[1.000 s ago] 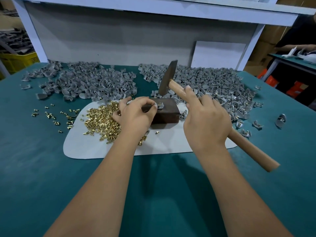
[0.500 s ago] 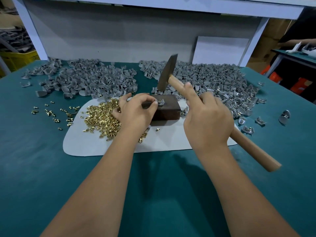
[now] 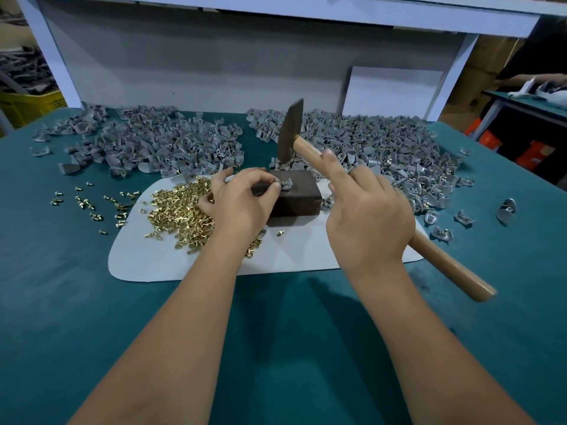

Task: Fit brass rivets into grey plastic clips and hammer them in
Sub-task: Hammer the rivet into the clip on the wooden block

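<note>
table [image 3: 76, 302]: teal top, carries everything below.
backboard [image 3: 214, 65]: grey panel upright at the table's far edge, a white sheet [image 3: 392, 90] leaning on it at right.
mat [image 3: 159, 262]: white, rounded corners, flat in the middle of the table; both hands work over it.
right clip pile [image 3: 383, 148]: grey plastic clips heaped far right, spilling onto the mat's right edge; brass shows in some. Sits behind and beside the right hand.
left clip pile [image 3: 147, 142]: grey clips heaped far left, beyond the left hand, apart from it.
stray clips [image 3: 506, 210]: a few singles on the teal at right, apart from the pile.
hammer [image 3: 310, 148]: wooden handle slanting down to the right, dark metal head tilted up in the air above the far edge of the block, not touching it.
right hand [image 3: 368, 222]: wrapped round the hammer handle near the head, index finger laid straight along the handle, handle end sticking out past the wrist.
left hand [image 3: 242, 200]: fingers curled, thumb and fingertips pinching the clip on the block; heel of the hand over the rivet heap.
block [image 3: 299, 199]: dark brown, rectangular, on the mat between the two hands.
rivet heap [image 3: 178, 210]: brass rivets piled on the mat's left part, partly under the left hand.
loose rivets [image 3: 89, 204]: scattered on the teal left of the mat.
clip [image 3: 285, 183]: grey, on the block's top near its left end, held at the left fingertips, a brass rivet showing in it; just below the hammer head.
</note>
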